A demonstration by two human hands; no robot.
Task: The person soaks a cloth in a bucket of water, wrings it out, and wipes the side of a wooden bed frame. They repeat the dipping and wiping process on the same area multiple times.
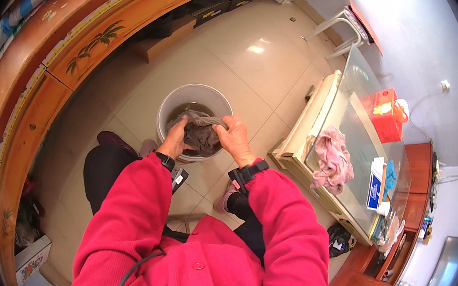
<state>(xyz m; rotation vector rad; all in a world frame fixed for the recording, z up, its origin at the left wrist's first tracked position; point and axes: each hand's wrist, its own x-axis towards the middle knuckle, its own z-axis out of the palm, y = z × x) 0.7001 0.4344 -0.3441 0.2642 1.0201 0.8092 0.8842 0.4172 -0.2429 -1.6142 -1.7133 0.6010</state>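
A wet grey-brown cloth (202, 135) hangs between my two hands, over a white bucket (218, 94) on the tiled floor. Dark, murky water (176, 112) shows inside the bucket, around the cloth. My left hand (175, 139) is at the cloth's left side, its thumb and fingers closed on the edge. At the right, my right hand (233, 139) grips a bunched upper corner of the same cloth. Both wrists carry black straps. The lower part of the cloth reaches down into the bucket; where it ends is hidden.
To the right stands a glass-topped table (344, 113) bearing a crumpled pink cloth (331, 159), a red box (387, 115) and a blue-white carton (376, 182). An orange wooden bed frame (61, 105) curves along the left. A white stool (347, 28) stands far right.
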